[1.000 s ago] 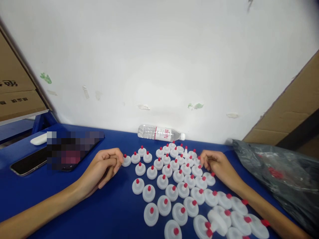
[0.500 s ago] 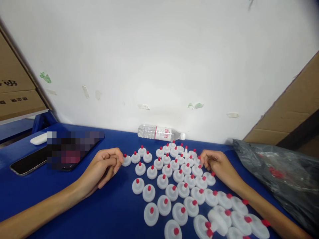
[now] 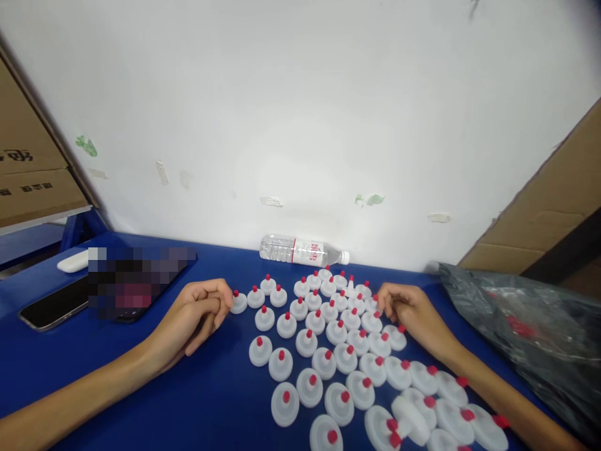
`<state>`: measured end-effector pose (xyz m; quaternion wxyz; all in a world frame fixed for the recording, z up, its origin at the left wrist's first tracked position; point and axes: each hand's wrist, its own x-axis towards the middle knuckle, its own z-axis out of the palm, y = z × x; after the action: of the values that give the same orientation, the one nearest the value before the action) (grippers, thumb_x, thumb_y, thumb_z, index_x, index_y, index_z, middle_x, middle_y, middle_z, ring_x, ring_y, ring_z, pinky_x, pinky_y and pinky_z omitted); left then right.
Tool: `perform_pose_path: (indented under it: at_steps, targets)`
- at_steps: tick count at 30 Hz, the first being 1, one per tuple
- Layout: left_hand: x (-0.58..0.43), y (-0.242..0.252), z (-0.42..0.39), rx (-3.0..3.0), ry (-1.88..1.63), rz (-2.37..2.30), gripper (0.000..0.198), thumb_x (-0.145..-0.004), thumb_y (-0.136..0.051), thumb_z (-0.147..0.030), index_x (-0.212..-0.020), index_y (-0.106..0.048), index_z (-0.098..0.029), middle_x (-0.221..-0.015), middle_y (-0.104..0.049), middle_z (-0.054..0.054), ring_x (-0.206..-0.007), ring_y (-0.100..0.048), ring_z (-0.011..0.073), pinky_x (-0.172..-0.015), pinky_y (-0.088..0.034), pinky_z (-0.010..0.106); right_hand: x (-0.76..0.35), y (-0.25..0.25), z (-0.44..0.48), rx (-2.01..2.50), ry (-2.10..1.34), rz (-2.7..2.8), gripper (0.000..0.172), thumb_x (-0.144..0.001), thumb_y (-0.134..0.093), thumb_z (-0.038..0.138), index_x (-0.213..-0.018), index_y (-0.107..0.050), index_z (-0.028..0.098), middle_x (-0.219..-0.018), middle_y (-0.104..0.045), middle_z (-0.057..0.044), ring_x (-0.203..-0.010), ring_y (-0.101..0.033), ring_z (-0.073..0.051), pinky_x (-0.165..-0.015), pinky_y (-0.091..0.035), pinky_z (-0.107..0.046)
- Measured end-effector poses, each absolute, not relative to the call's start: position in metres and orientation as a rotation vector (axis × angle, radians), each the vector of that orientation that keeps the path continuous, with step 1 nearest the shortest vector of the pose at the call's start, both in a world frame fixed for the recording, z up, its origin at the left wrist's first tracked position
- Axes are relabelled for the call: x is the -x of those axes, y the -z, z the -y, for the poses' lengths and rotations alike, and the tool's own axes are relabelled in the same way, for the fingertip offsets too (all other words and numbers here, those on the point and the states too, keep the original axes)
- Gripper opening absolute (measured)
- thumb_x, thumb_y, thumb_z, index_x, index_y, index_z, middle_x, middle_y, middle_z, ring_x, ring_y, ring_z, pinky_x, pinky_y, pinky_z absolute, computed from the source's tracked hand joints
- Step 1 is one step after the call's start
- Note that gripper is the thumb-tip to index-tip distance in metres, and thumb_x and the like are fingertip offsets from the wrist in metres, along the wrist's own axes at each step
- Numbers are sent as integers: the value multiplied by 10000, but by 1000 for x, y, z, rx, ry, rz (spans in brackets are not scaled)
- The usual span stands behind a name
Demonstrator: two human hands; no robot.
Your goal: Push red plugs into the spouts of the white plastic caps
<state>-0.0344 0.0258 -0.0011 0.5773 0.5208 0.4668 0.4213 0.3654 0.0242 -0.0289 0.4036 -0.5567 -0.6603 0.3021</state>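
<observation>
Many round translucent white caps with red tips (image 3: 307, 343) stand spread over the blue table. My left hand (image 3: 201, 310) rests on its side left of them, fingers curled in, with nothing visible in it. Its knuckles are against or just beside the leftmost cap (image 3: 239, 303). On the far side of the group, my right hand (image 3: 404, 307) lies with bent fingers and no object visible in it. Its fingertips partly cover one cap (image 3: 371, 304), and I cannot tell whether they touch it. A cap lying on its side (image 3: 410, 421) rests over others at the lower right.
A clear plastic bottle (image 3: 303, 250) lies along the wall behind the caps. To the left are a phone (image 3: 56, 305), a dark partly blurred device (image 3: 141, 300) and a white case (image 3: 74, 262). A grey plastic bag (image 3: 521, 326) lies at right. Cardboard (image 3: 539, 207) stands at both sides.
</observation>
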Motion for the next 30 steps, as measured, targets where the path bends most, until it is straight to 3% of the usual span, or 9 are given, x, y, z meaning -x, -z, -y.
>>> perform_pose_path:
  at_steps: [30]
  targets:
    - [34,-1,-25,-1219,-984,-1104,76,-643,-572,-222,-648,-609,-156,-478,-560,-59,-215,-329,-2,-362,-149,157,-366,30,-24,1398,-748,1684,261,-521,-380,212,-626,-618,220,-539,-552,32,-507,-486,-122,-527,-352,-257]
